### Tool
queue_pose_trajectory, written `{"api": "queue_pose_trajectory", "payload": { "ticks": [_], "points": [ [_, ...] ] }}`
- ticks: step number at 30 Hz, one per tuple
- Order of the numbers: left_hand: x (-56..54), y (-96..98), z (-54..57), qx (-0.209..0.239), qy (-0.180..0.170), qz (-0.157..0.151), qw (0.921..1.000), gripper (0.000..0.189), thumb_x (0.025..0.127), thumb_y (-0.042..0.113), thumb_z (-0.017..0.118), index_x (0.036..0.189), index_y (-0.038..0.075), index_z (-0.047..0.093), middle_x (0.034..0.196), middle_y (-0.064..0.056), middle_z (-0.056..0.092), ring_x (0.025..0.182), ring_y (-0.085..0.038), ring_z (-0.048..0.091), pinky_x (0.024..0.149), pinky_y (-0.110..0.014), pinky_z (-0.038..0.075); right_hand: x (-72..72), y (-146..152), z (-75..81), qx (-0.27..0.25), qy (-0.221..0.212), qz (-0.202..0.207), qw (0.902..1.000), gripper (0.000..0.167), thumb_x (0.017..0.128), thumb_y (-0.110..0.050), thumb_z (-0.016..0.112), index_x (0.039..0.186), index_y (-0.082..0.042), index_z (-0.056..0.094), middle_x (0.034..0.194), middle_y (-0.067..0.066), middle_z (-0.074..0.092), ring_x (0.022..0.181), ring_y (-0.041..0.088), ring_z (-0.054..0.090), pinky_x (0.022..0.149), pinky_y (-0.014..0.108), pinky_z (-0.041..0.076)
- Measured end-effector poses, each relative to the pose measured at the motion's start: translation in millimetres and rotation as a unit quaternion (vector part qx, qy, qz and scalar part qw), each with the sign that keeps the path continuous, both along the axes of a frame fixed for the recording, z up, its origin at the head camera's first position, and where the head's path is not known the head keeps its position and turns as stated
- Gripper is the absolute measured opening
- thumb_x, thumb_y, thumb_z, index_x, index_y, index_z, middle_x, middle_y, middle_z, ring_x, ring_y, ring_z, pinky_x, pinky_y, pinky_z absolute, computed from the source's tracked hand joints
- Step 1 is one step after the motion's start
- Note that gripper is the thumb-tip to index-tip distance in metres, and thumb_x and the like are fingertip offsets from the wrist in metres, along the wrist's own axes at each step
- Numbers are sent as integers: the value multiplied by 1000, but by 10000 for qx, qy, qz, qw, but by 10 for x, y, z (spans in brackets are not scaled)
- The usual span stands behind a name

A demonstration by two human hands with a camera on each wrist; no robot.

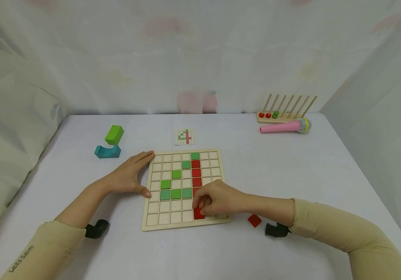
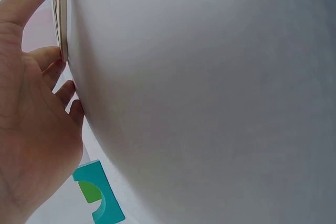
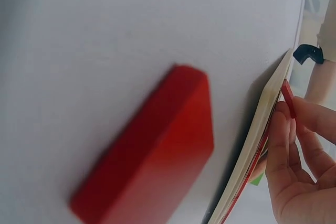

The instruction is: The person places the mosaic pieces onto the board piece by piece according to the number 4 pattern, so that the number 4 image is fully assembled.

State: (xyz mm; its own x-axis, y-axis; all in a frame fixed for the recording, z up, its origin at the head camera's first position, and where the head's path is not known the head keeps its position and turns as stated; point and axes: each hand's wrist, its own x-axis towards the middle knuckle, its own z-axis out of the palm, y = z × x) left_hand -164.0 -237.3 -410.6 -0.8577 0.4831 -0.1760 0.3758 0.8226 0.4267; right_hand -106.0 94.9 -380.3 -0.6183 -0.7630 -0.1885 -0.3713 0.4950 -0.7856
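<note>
A wooden grid board (image 1: 167, 226) lies flat on the white table, with green and red square tiles set in its cells. My left hand (image 1: 125, 175) steadies its left side, fingers stretched toward the far corner and thumb on the near part of the edge. Over the board's lower right part, my right hand (image 1: 218, 197) pinches a red square tile (image 3: 288, 98) between thumb and fingers. That tile (image 1: 198, 214) is at a cell in the red column and looks slightly tilted in the right wrist view. Another red tile (image 1: 254, 220) rests on the table under the right forearm.
Beyond the board lies a small pattern card (image 1: 184, 137). A green block (image 1: 114, 134) and a teal arch block (image 1: 107, 151) stand at the left. Toward the back right are a peg rack with beads (image 1: 274, 119) and a pink toy microphone (image 1: 281, 127).
</note>
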Motion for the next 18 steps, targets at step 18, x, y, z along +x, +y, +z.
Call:
{"api": "queue_pose_trajectory", "payload": {
  "ticks": [18],
  "points": [
    [-5, -5, -8, 7, -10, -6, 10000, 135, 54, 66, 85, 158, 9, 22, 167, -13, 19, 153, -43, 15, 119, -67, 21, 19, -8, -16, 123, 401, 89, 9991, 16, 82, -2, 73, 90, -15, 76, 85, 0, 75, 70, -4, 59, 68, 14, 54]
  ]
}}
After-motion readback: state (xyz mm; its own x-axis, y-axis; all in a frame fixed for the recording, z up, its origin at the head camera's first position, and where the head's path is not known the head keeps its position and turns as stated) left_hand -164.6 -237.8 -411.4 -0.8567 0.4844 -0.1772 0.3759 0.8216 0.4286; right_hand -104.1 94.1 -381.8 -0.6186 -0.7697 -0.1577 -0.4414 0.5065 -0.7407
